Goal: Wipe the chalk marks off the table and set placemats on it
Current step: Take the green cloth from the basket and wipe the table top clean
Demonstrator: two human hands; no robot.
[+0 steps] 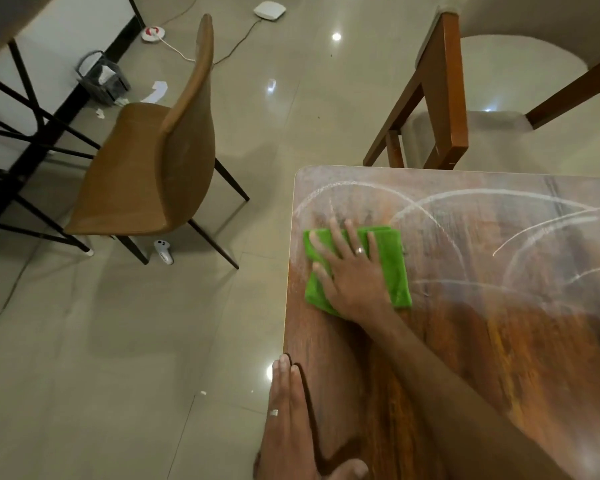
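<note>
A wooden table (465, 341) fills the right half of the view. White chalk marks (499, 216) curve across its far part, with smeared chalk near the far left corner. A folded green cloth (394, 268) lies on the table near its left edge. My right hand (352, 271) presses flat on the cloth with fingers spread, pointing away from me. My left hand (288, 417) rests along the table's left edge near me, fingers together and thumb on the tabletop. No placemats are in view.
A tan chair (146, 161) with dark legs stands on the tiled floor to the left. A wooden chair (440, 98) stands beyond the table's far edge. A white controller (163, 251), a grey bin (103, 79), paper scraps and cables lie on the floor.
</note>
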